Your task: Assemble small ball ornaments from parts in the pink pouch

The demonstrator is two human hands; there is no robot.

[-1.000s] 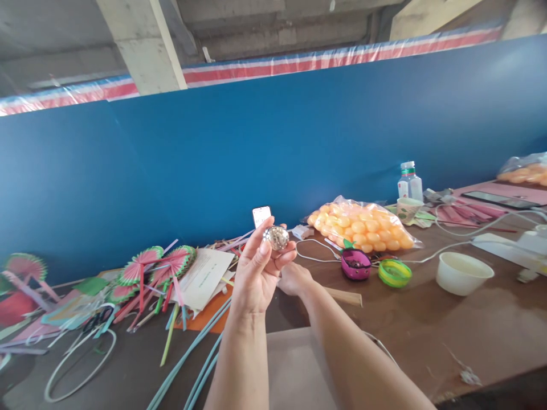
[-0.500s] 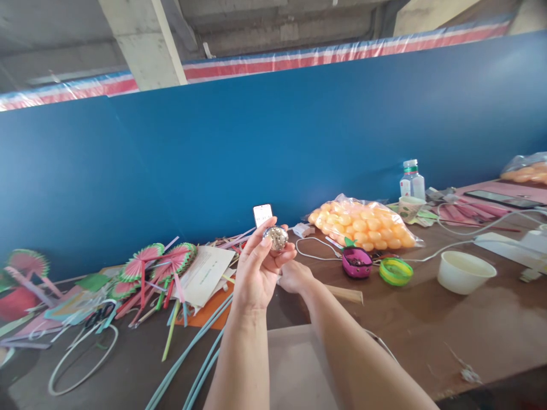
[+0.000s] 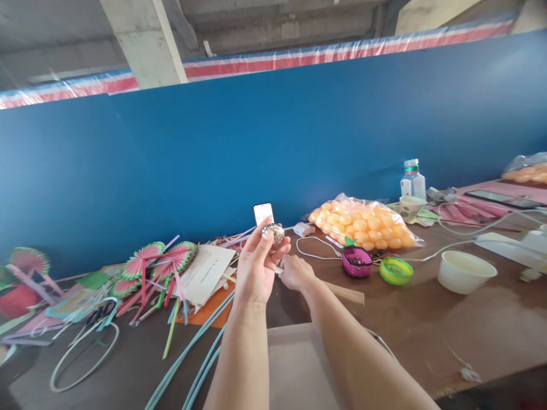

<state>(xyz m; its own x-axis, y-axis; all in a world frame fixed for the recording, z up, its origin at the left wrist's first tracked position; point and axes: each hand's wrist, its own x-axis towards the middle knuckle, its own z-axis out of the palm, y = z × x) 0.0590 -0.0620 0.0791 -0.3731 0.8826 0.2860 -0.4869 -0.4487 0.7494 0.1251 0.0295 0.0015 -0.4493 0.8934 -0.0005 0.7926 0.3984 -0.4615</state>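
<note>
Blue partition [image 3: 213, 154] ran behind the brown table [image 3: 410, 336], striped red, white and blue sheeting [image 3: 273, 64] above it, concrete overhead. Left hand [image 3: 256, 267] was closed round a silvery ball [image 3: 274, 232], thumb on the near side, fingers round the rest, raised above the tabletop just below the phone [image 3: 262, 212] in view. Ball looked roundish, shiny, metallic: bright highlights, darker grey patches, small light spots over the visible face. Fingers covered part of the outline; too small to tell whether the spots were studs, holes or reflections. Phone was upright, white screen lit, text too small to read.

Right hand [image 3: 297, 273] sat lower, just beside the left, fingers curled in. Small pale piece [image 3: 278, 271] showed at its fingertips; couldn't tell whether it was gripped.

Right side: clear bag [image 3: 365, 225] of orange balls, purple bowl [image 3: 356, 263] with small dark bits inside, green-and-yellow dish [image 3: 396, 271], white tub [image 3: 465, 273], clear bottles [image 3: 413, 181] near the partition. Left side: pink-and-green paper fans [image 3: 174, 263], printed sheet [image 3: 207, 273], light-blue tubes [image 3: 194, 350] running toward the near edge.
</note>
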